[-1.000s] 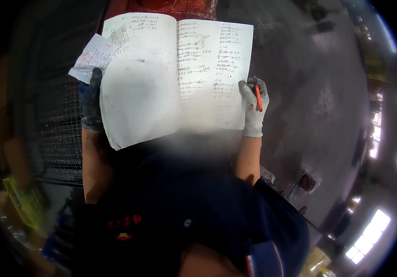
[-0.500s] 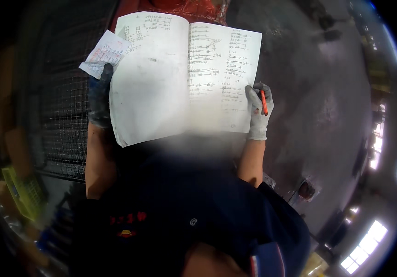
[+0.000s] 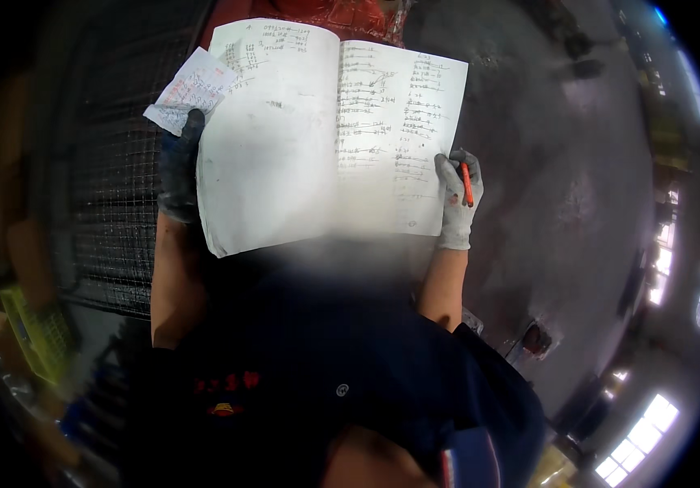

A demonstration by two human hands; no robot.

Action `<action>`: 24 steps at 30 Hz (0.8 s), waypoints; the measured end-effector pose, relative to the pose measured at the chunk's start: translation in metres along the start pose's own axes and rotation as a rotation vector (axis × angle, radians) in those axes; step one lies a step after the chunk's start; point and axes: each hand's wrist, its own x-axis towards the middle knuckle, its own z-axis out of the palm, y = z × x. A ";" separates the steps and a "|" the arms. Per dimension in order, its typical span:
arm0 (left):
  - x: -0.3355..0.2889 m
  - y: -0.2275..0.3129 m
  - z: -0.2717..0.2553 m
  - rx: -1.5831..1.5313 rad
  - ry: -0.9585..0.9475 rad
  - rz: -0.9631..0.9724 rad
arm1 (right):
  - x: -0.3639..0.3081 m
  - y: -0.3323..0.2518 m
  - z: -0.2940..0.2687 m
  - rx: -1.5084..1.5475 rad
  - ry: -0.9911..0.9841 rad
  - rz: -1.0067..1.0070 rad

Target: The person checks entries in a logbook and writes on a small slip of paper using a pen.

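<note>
An open notebook (image 3: 272,154) with handwritten lines, many struck through on its right page, lies spread in front of me. My left hand (image 3: 179,171), in a dark glove, is closed on the notebook's left edge. Its thumb presses down a small crumpled paper slip (image 3: 195,85) with writing on it, which overlaps the left page. At the right edge my right hand (image 3: 459,191), in a pale grey glove, grips the notebook between thumb and fingers. A red pen (image 3: 467,185) is also tucked in that hand, pointing up. The fingers under the notebook are hidden.
Behind the notebook's top edge is a red surface (image 3: 309,11) with clear plastic on it. Dark wire mesh (image 3: 106,203) stands to the left, and a yellow crate (image 3: 37,333) at the lower left. Dark grey floor (image 3: 561,203) stretches on the right.
The notebook, slip and both hands have shifted very slightly to the right in the picture. Both hands keep the same hold.
</note>
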 end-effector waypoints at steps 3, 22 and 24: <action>0.000 -0.002 -0.001 -0.024 -0.048 0.022 | 0.000 0.002 -0.001 0.032 -0.003 0.022; 0.005 -0.007 -0.007 -0.051 -0.049 0.053 | 0.000 0.006 0.001 0.121 0.008 0.037; 0.007 -0.008 -0.009 -0.043 -0.052 0.050 | 0.000 0.004 0.001 0.088 0.005 0.042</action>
